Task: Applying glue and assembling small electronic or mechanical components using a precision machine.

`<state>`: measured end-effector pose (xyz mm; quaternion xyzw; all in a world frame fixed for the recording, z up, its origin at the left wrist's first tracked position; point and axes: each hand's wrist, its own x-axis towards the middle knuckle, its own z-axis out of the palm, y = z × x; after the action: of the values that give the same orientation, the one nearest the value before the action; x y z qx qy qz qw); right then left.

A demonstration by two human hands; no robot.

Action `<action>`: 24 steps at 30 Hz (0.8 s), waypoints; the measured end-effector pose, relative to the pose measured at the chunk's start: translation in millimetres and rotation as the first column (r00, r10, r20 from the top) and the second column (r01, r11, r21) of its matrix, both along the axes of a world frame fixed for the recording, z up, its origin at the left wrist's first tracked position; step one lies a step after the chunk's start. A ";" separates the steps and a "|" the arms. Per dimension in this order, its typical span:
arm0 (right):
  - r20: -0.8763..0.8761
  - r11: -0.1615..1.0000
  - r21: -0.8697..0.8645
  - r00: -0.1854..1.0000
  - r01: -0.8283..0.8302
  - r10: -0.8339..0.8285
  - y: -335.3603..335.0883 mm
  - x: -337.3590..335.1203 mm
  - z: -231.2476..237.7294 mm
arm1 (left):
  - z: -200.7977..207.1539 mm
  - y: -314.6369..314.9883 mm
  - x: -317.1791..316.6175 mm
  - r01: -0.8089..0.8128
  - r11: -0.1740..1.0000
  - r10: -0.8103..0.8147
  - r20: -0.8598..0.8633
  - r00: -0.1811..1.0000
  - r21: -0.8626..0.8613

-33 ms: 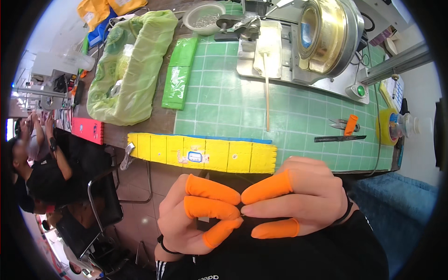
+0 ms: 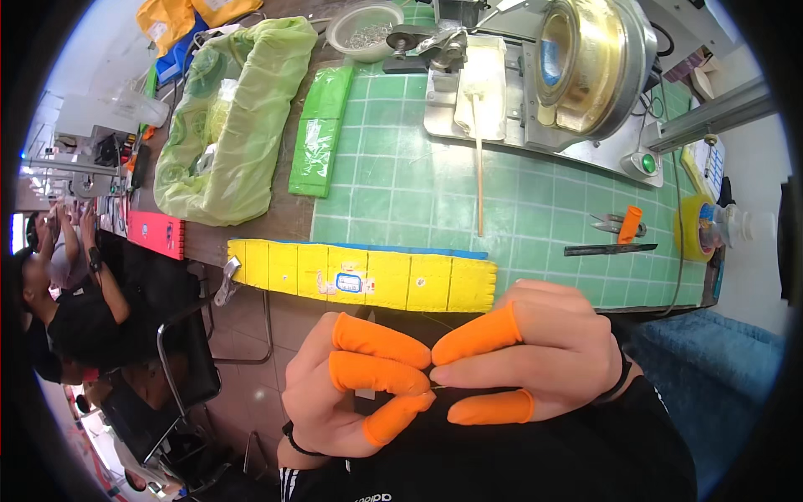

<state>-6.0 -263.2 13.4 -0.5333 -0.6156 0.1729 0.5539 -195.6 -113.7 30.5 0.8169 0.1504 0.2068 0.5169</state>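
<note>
My left hand (image 2: 355,385) is closed in a pinch, with orange finger cots on three fingers. A thin yellow strand (image 2: 440,386) comes out at its fingertips and runs toward the right hand. My right hand (image 2: 535,360) meets it fingertip to fingertip, wearing orange cots on the index finger and thumb; the middle finger is bare. The right fingers are bent together around the strand's end, but what they grip is hidden. Just beyond both hands, a yellow segmented strip (image 2: 385,276) with a small label lies along the table's front edge.
On the green gridded mat (image 2: 385,184) stand a machine with a large spool (image 2: 585,67) and a wooden stick (image 2: 479,184). Tweezers (image 2: 611,249) lie right. A bag-lined bin (image 2: 268,134), a green packet (image 2: 322,134) and a bowl (image 2: 364,29) are left. Other people sit far left.
My right thumb and fingers have shifted very slightly left. A little more of the yellow strand shows between the hands. The left hand's pinch is the same.
</note>
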 end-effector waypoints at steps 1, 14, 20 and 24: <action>0.002 1.000 -0.026 1.000 -0.005 0.005 0.5 1.3 -3.0 | -1.4 1.8 1.2 0.010 1.000 -0.011 -0.001 1.000 -0.019; -0.038 1.000 0.001 0.999 0.020 -0.020 14.8 2.2 -23.8 | -9.0 15.0 10.6 0.048 0.998 -0.047 0.026 0.999 -0.038; -0.108 0.998 -0.059 0.994 0.007 -0.014 14.8 -2.1 -24.9 | -14.3 1.5 9.6 0.028 0.995 -0.030 0.019 0.999 0.095; -0.210 0.993 -0.109 0.977 -0.040 0.017 17.9 -8.7 -30.8 | -16.5 4.9 7.7 0.028 0.978 -0.041 0.057 0.998 0.207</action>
<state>-14.7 -245.3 -17.4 -0.5335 -0.5509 0.2703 0.5821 -187.9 -108.8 14.0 0.8620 0.0981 0.2370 0.4373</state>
